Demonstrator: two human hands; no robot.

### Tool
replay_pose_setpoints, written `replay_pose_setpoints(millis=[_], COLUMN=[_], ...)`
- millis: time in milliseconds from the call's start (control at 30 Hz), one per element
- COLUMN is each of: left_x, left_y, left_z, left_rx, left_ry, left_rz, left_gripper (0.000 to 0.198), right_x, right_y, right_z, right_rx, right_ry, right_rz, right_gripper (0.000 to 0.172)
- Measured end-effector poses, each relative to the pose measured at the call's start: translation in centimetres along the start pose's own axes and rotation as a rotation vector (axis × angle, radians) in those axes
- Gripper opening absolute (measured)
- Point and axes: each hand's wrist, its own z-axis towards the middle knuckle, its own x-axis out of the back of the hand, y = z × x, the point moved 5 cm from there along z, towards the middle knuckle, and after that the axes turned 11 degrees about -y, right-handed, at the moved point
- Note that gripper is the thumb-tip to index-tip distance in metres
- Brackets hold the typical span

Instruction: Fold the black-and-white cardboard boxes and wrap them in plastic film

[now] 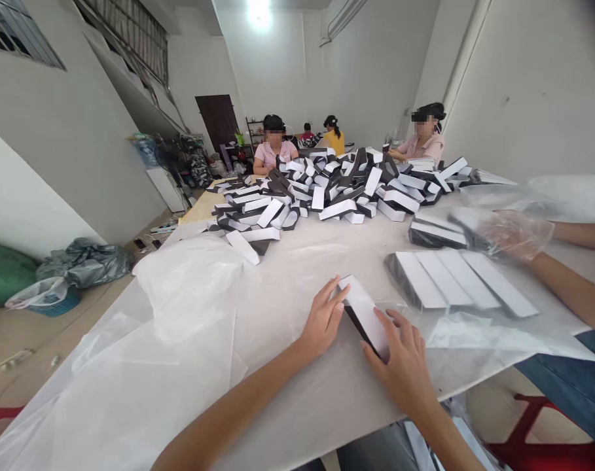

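Observation:
A long, narrow paper box, white on top with a black side, rests on the covered table in front of me. My left hand holds its far left end, fingertips at the end and edge. My right hand grips the near right end, with the thumb at the black side and fingers along the white face. To the right, several white boxes lie side by side in a clear plastic bag. Farther back is a large heap of black and white boxes.
A co-worker's gloved hands handle dark boxes at my right. Crumpled white plastic sheeting covers the table's left side. Other people sit beyond the heap. A red stool stands at lower right.

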Motion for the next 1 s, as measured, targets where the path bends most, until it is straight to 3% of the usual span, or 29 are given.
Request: replay_pose_setpoints(millis=[167,267,367,600,800,1000], left_x=[-0.5,-0.7,-0.9,-1.4,-1.6,-1.7], left_y=[-1.1,-1.1,-0.9,-0.7,-0.7,-1.0], left_z=[0.0,0.0,0.0,-0.1,-0.1,0.1], left_rx=[-0.029,-0.070,-0.119,-0.133,-0.030,0.046], left_ry=[-0.038,-0.031,-0.054,-0.125,-0.203,-0.227], left_rz=[0.120,0.158,0.199,0.213,0.133,0.000], left_gripper=[0.045,0.044,0.045,0.045,0.048,0.049], right_x=[-1.0,-1.3,-2.2,-4.7,-6.9,-8.7], right_y=[-0.7,-0.7,-0.8,-1.0,-1.1,-0.6], right_z=[0.3,1.2,2.3,5.1,8.2,13.2], right_rx=[0.258,0.323,0.324,0.304,0.412,0.334], right_ry=[-0.043,-0.040,-0.071,0.010,-0.007,-0.016], right_rz=[-0.112,-0.168,-0.211,-0.327,-0.389,-0.323], right_gripper=[0.050,0.046,0.043,0.047,0.050,0.050])
